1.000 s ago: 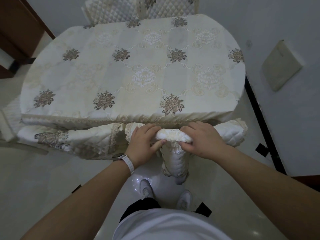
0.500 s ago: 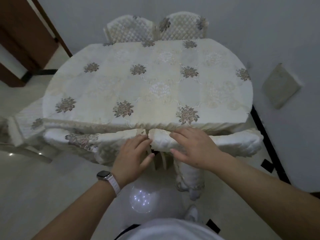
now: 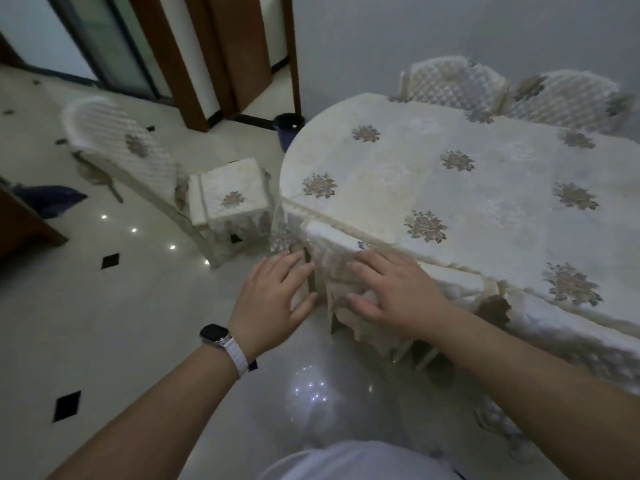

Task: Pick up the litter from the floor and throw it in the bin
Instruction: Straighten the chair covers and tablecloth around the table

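Observation:
A dark bin stands on the floor by the wooden door frame, beyond the table's rounded end. Small dark scraps of litter lie on the pale floor at the far left, another scrap near the frame's edge. My left hand, with a watch on its wrist, hovers with fingers spread just left of a covered chair back. My right hand lies flat on that chair's cover, fingers apart, gripping nothing.
The cloth-covered table fills the right side, with two chairs behind it. Another covered chair stands off the table's left end. A dark blue cloth lies on the floor at left. Wooden doorways are at the back.
Both hands have let go of the chair's top rail and opened. My view has swung left and up, bringing the bin, the floor and the doorways into sight.

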Available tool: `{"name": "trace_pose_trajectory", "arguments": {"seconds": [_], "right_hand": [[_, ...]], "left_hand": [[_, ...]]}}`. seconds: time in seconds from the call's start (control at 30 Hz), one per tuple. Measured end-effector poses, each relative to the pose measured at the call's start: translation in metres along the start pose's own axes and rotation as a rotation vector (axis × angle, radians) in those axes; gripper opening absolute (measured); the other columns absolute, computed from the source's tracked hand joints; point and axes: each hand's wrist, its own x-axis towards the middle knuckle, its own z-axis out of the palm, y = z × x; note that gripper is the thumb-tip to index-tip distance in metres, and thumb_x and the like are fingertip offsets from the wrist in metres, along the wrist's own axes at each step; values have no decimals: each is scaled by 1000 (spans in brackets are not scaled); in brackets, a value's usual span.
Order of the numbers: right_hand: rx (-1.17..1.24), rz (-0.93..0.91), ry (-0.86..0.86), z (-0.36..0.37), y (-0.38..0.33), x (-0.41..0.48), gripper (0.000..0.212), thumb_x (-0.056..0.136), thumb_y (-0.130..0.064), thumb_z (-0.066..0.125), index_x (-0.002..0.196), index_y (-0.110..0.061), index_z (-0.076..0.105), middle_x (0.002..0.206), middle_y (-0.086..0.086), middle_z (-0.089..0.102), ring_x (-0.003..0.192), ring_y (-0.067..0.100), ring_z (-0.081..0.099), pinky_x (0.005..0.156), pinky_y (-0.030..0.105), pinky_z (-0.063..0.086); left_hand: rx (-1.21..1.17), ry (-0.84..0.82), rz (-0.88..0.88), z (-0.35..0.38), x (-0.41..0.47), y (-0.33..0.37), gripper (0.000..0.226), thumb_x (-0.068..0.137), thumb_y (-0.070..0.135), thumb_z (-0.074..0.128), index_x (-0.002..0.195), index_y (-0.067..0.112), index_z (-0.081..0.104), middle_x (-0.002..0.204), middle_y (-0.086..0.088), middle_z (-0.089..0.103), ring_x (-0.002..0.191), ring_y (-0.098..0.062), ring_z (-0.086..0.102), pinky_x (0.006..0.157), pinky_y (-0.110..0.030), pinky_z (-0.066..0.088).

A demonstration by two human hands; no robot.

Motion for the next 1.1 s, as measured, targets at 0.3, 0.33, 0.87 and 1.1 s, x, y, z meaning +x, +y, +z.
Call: {"name": "trace_pose_trajectory", "arguments": {"seconds": [0.3, 0.33, 0.87, 1.1], "right_hand": [[36, -193, -28, 30, -63, 113, 53, 92, -55, 45, 127, -17, 59, 130, 5, 59, 119, 25, 52, 96, 38, 41], [49, -212, -39, 36, -64, 125, 53, 92, -54, 45, 127, -16, 60, 130, 6, 59, 119, 26, 53, 95, 40, 44], [140, -426, 1, 129, -75, 397, 53, 91, -54, 45, 123, -16, 63, 128, 6, 60, 118, 28, 54, 93, 40, 43], [190, -563, 22, 153, -125, 504, 52, 91, -53, 47, 124, -16, 60, 130, 7, 60, 119, 29, 54, 96, 41, 43]], "left_hand": [[78, 59, -169, -31, -38, -98, 47, 91, 43, 52, 126, 14, 62, 134, -12, 58, 124, -29, 52, 101, -43, 39], [79, 56, -186, -31, -37, -107, 47, 91, 44, 52, 126, 14, 62, 135, -11, 58, 124, -29, 52, 102, -42, 38], [237, 32, -390, -57, 49, -309, 42, 93, 39, 52, 125, 15, 63, 130, -10, 60, 121, -30, 55, 101, -47, 42], [307, 67, -568, -85, 44, -380, 44, 92, 43, 51, 126, 16, 63, 133, -9, 59, 124, -28, 53, 103, -44, 39]]}}
